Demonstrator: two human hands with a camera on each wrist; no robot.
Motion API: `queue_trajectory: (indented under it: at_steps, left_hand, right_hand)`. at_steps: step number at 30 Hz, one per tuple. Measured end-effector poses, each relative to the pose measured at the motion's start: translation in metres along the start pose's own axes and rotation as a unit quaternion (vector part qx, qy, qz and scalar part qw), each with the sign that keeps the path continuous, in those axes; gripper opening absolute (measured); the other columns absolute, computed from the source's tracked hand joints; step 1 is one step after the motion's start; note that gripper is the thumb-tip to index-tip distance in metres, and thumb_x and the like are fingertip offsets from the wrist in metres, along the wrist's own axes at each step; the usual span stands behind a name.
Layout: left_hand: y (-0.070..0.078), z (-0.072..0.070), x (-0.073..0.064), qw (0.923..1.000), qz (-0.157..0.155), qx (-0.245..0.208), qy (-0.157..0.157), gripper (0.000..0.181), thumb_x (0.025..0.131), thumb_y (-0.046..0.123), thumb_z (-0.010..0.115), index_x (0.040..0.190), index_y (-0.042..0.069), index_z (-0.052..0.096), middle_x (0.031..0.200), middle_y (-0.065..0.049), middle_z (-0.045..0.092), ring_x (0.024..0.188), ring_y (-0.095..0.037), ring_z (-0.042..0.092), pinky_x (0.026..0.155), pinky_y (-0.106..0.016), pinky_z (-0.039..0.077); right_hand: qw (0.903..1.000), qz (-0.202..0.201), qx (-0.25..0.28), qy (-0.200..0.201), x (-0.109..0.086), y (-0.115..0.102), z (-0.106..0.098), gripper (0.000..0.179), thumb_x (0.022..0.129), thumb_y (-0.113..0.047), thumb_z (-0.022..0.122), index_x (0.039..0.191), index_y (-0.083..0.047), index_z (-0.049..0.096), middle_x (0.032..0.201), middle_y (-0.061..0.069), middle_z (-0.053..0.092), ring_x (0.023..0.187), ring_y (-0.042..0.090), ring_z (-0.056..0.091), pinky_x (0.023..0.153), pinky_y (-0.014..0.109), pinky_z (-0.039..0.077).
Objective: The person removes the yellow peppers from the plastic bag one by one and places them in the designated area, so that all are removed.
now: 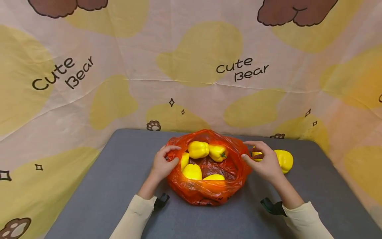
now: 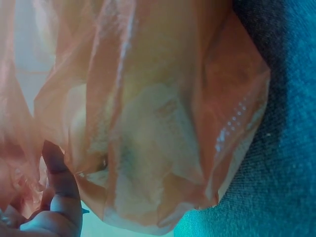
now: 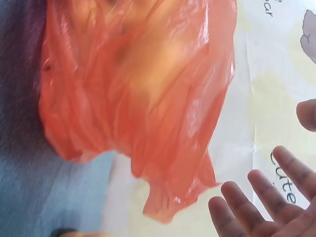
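A red plastic bag stands on the table with its mouth spread wide. Several yellow bell peppers lie inside it. My left hand is at the bag's left rim, its curved fingers touching the film and the thumb apart from them. In the left wrist view, a digit lies against the crumpled plastic. Beside the right rim is my right hand, fingers and thumb spread with nothing between them. The right wrist view shows its fingers apart from the bag.
More yellow bell peppers rest on the grey table behind my right hand, partly hidden by it. A printed cloth hangs around the table's back and sides. Dark straps sit at both wrists.
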State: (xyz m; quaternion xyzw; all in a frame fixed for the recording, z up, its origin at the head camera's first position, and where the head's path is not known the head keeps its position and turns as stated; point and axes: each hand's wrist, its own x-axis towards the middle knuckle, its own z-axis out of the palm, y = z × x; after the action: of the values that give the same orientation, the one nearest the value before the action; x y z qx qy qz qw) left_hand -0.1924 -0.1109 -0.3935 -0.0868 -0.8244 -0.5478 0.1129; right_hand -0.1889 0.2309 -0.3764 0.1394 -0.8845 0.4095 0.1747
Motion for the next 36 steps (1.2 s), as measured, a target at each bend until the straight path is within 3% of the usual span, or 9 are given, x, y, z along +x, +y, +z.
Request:
queue_trajectory:
  at_steps: [3,18,26,36]
  left_hand:
    - [0.0,0.0,0.0,0.9999,-0.008,-0.004,-0.006,0.03,0.078,-0.005,0.066,0.108,0.0,0.068,0.112,-0.021,0.06,0.102,-0.033,0.055,0.084,-0.034,0.05]
    - [0.001,0.002,-0.001,1.0,-0.002,0.002,-0.007,0.029,0.078,-0.006,0.065,0.107,0.0,0.069,0.108,-0.02,0.061,0.097,-0.031,0.056,0.081,-0.033,0.049]
    - [0.0,0.002,-0.001,1.0,0.003,0.005,-0.008,0.029,0.079,-0.006,0.065,0.107,0.0,0.069,0.109,-0.02,0.062,0.099,-0.032,0.056,0.083,-0.035,0.049]
    - [0.0,0.003,-0.001,0.9999,0.005,0.011,-0.005,0.028,0.079,-0.005,0.066,0.106,0.001,0.069,0.111,-0.019,0.062,0.099,-0.032,0.057,0.082,-0.034,0.048]
  right_hand:
    - [0.9999,-0.005,0.003,-0.01,0.001,-0.004,0.003,0.039,0.082,-0.016,0.075,0.119,-0.007,0.065,0.112,0.014,0.063,0.091,0.027,0.061,0.074,0.036,0.056]
    - [0.9949,-0.031,0.053,-0.08,0.002,-0.023,0.024,0.041,0.086,-0.02,0.071,0.125,-0.014,0.062,0.124,0.007,0.063,0.11,0.03,0.061,0.086,0.053,0.051]
    - [0.9887,-0.007,0.075,-0.13,-0.001,-0.031,0.037,0.038,0.087,-0.026,0.07,0.124,-0.019,0.063,0.123,0.004,0.064,0.103,0.024,0.064,0.08,0.038,0.054]
    - [0.9844,0.043,0.093,-0.143,-0.003,-0.033,0.058,0.028,0.085,-0.03,0.072,0.112,-0.022,0.068,0.116,0.005,0.067,0.096,0.027,0.064,0.065,0.029,0.052]
